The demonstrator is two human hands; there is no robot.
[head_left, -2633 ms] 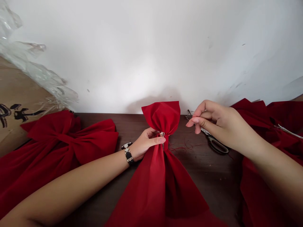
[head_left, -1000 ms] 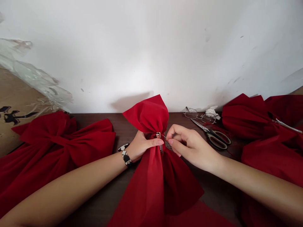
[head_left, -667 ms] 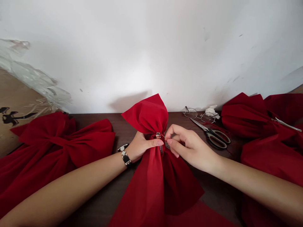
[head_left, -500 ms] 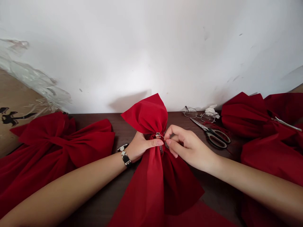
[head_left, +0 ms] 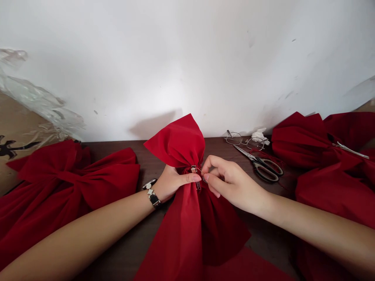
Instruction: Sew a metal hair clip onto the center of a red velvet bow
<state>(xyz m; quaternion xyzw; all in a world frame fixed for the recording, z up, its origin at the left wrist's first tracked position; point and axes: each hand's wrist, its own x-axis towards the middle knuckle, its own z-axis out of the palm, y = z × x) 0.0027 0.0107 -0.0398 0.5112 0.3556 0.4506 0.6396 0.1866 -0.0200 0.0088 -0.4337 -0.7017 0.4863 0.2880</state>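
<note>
Bow of red fabric [head_left: 190,210] on the tabletop [head_left: 219,150], tails toward 6 o'clock. Left hand [head_left: 172,182] clamped on its gathered waist; right hand [head_left: 234,179], fingers pinched together, at a metal pin [head_left: 197,183]. Step judged as stitching; next pass calls for that clamp held.

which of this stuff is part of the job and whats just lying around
In use:
red fabric bow
metal clip
left hand
right hand

Lying around:
scissors
glasses
tissue
left-side red bow
right-side red bows
plastic sheet
cardboard
</note>
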